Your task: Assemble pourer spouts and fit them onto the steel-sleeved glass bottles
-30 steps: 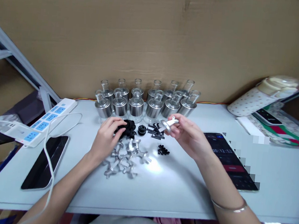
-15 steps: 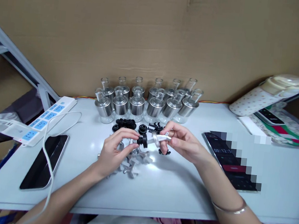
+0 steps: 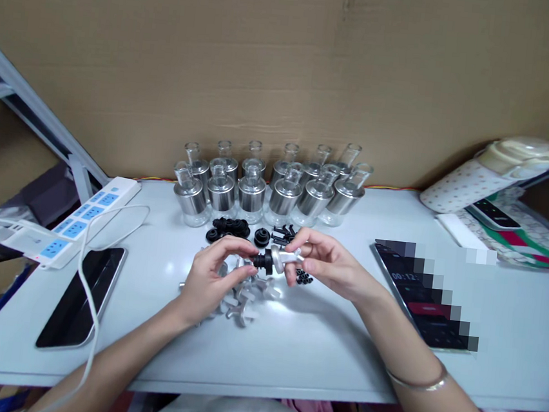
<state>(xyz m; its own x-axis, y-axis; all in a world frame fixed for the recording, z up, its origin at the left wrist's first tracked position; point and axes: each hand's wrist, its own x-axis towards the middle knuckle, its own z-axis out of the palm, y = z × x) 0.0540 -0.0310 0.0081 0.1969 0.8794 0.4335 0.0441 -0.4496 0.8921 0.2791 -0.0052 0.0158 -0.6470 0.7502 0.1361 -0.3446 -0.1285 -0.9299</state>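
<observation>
My left hand [image 3: 212,278] pinches a black ribbed stopper [image 3: 263,261] between thumb and fingertips. Against the stopper's wide end sits a silver metal spout piece [image 3: 283,258], gripped at its other end by the fingers of my right hand [image 3: 330,263]. Both parts are in line above the table. Several silver metal pieces [image 3: 243,313] lie under and beside my left hand. Behind the hands are a pile of black stoppers [image 3: 231,228], a single black stopper [image 3: 262,237] and small black tubes [image 3: 282,235]. Tiny black rings [image 3: 304,277] rest below my right hand.
Several glass bottles with metal bands [image 3: 251,194] stand in two rows at the back. On the left are a power strip [image 3: 76,222], a white cable [image 3: 83,278] and a phone [image 3: 82,297]. A second phone [image 3: 421,298] and a leaning dotted flask [image 3: 481,177] are on the right.
The silver piece in my right hand has moved left and now meets the black stopper; the shaft between them no longer shows. More of the tiny black rings is visible.
</observation>
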